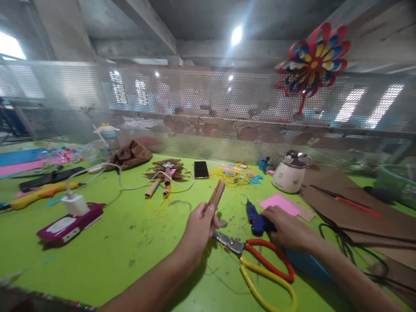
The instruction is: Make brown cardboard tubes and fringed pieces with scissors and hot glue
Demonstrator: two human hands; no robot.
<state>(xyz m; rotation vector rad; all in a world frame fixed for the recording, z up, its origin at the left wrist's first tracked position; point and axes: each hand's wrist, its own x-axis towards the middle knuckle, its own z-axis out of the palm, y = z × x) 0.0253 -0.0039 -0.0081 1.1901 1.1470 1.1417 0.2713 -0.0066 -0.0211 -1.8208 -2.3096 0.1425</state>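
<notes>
My left hand (202, 223) is closed around a folded brown cardboard strip (217, 195) that points up and away from me. On the right, my right hand (287, 225) has its fingers wrapped on the handle of a dark blue glue gun (255, 219), whose nozzle points to the far left. Between my forearms lie large scissors (264, 260) with one red and one yellow handle; their blade tips reach beneath my left hand. Just past my right hand rests a pink paper sheet (280, 204). Blue paper (307, 264) lies partly under my right forearm.
A power strip (69, 225) with a charger and a yellow glue gun (45, 193) are at left. Further back are cardboard rolls (159, 186), a phone (201, 170), yellow shreds (234, 175) and a white bottle (290, 173). Cardboard sheets (351, 203) cover the right side, near a black cable (344, 242).
</notes>
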